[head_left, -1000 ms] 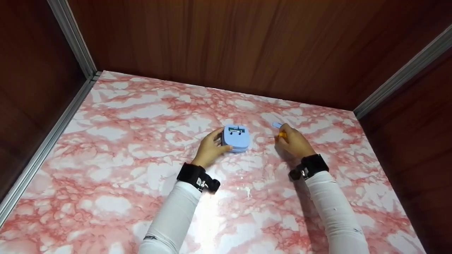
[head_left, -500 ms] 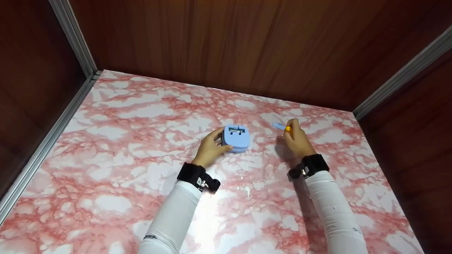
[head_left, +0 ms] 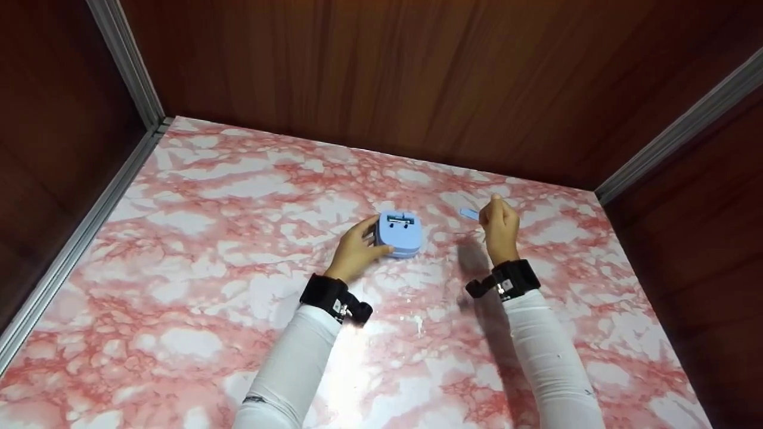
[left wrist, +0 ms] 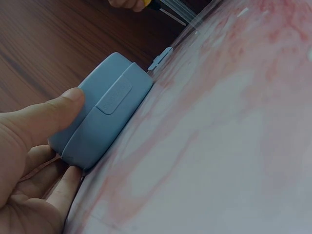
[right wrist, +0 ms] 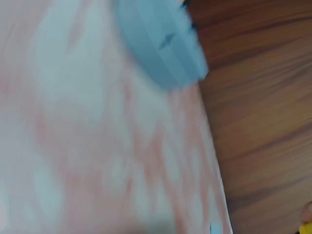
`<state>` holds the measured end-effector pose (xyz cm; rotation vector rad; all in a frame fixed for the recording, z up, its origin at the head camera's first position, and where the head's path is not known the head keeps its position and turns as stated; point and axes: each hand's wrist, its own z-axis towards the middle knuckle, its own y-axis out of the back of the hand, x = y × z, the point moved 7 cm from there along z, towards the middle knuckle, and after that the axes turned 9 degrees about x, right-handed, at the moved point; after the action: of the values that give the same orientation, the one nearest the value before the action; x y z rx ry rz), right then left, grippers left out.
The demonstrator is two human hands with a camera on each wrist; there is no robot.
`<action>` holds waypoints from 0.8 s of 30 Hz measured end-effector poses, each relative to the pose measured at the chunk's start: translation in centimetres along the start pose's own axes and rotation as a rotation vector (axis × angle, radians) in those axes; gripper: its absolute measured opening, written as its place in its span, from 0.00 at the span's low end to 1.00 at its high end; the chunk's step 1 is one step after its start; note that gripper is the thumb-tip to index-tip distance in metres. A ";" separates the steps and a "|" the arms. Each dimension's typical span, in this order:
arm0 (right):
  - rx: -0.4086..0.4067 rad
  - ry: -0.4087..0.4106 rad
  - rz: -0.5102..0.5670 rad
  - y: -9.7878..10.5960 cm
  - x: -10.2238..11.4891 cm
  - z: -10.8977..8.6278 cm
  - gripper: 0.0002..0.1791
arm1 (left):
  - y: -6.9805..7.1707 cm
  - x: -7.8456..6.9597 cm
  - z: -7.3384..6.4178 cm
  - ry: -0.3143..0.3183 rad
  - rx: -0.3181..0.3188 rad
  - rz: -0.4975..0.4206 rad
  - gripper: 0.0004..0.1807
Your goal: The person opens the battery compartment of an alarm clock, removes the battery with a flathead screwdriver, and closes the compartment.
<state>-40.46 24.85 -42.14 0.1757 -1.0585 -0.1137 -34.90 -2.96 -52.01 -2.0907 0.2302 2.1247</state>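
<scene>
One counter (head_left: 179,310) was shown, bearing a box (head_left: 400,239) gripped at its left side by the left hand (head_left: 356,250), fingers curled partway round. Right of the box, a cover (head_left: 469,213) was seen, long axis aimed at the nearer right hand (head_left: 501,229), in whose curled fingers a screwdriver (left wrist: 171,16) was held.

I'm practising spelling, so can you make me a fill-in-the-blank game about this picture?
1. The left hand holds a light ____ box.
2. The right hand grips a thin tool with a bright ____ handle.
3. On the table, the small strip lies nearer the ____ hand.
4. Both sleeves are ____.

Missing words: blue; yellow; right; white.
</scene>
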 end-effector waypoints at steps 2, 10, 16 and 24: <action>-0.038 -0.008 0.163 -0.2 0.4 -0.1 0.30 | 0.0 0.0 0.0 0.000 0.002 0.000 0.45; -0.135 -0.061 0.607 -1.6 1.2 0.6 0.33 | 0.0 0.0 0.0 0.002 0.004 -0.009 0.45; -0.097 0.025 0.776 -3.4 2.4 1.2 0.32 | 0.2 -0.1 0.1 -0.022 -0.004 -0.002 0.45; -0.130 0.063 0.887 -5.6 2.9 1.7 0.32 | 0.1 0.0 0.1 0.003 -0.009 0.005 0.45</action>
<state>-40.61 18.70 -39.96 -0.4116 -0.9808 0.6183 -35.01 -2.99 -51.98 -2.1010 0.2261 2.1293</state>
